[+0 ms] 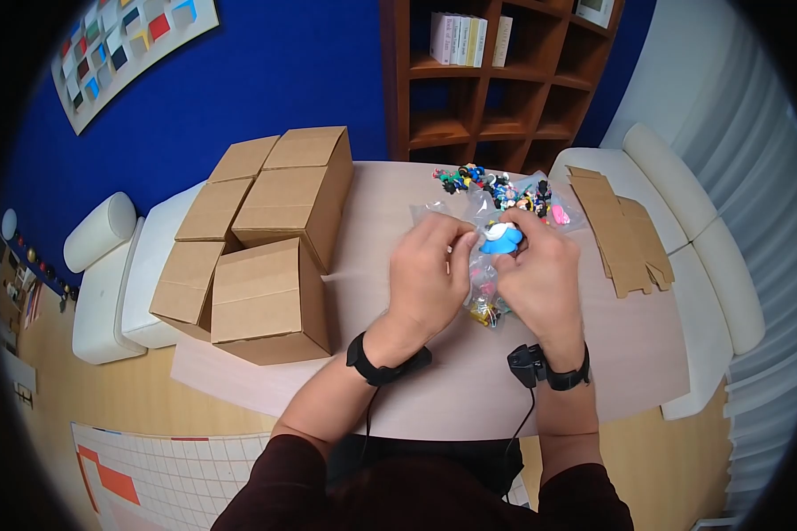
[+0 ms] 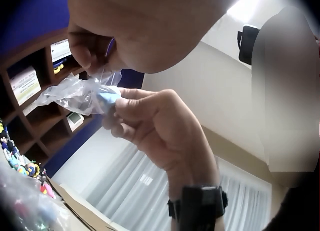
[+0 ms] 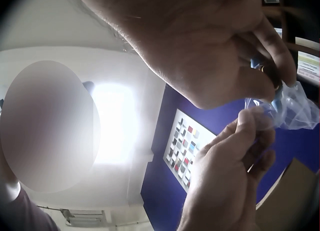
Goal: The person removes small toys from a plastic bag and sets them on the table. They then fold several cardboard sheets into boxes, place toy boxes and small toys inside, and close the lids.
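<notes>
Between the fingers and thumb of my right hand [image 1: 540,274] is a small blue-and-white toy figure [image 1: 502,239], held above the table. Clear plastic, seen as a crumpled bag [image 2: 75,95] in the left wrist view, wraps around the figure. My left hand [image 1: 429,274] pinches this bag's edge close beside the figure. In the right wrist view, the left fingertips [image 3: 245,118] meet the plastic just below the right hand. Part of the figure is hidden behind the right fingers.
Beyond the hands lies a pile of small colourful figures [image 1: 505,190], with a pink piece [image 1: 560,215] at its right. More bagged toys [image 1: 484,311] lie beneath the hands. Several cardboard boxes [image 1: 266,296] stand on the left; flattened cardboard [image 1: 624,234] lies at right.
</notes>
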Motion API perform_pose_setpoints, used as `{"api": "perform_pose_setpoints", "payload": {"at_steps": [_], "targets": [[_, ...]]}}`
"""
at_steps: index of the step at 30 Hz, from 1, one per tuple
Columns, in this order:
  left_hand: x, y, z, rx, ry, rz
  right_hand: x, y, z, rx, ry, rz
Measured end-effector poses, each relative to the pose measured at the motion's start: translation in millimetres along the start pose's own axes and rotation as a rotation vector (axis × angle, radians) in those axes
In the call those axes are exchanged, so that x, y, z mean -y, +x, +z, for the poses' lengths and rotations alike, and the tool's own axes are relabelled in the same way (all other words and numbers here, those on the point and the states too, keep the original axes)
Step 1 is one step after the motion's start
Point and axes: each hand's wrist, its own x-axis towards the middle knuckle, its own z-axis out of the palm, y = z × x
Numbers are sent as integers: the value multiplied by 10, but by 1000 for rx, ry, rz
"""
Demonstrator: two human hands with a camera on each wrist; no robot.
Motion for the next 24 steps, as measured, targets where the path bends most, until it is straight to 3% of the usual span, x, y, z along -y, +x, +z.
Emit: {"api": "perform_pose_setpoints", "payload": {"at_steps": [4,7,10,13,16,24], "targets": [[-8,-13,22,26,-54,25,62,19,49,-54,88,50],[-43,-3,-1,59,-155,-25,181,55,-60,69,228,159],[-8,9,5,75,-245,-76,-38,66,-42,148,176,27],[81,5,41,86,-343,-147,-93,78,-65,235,584,190],[87,3,44,108,-391,-196,-97,114,-38,193,619,261],[59,-13,12,172,-193,-122,-115,162,35,130,-25,180]]}}
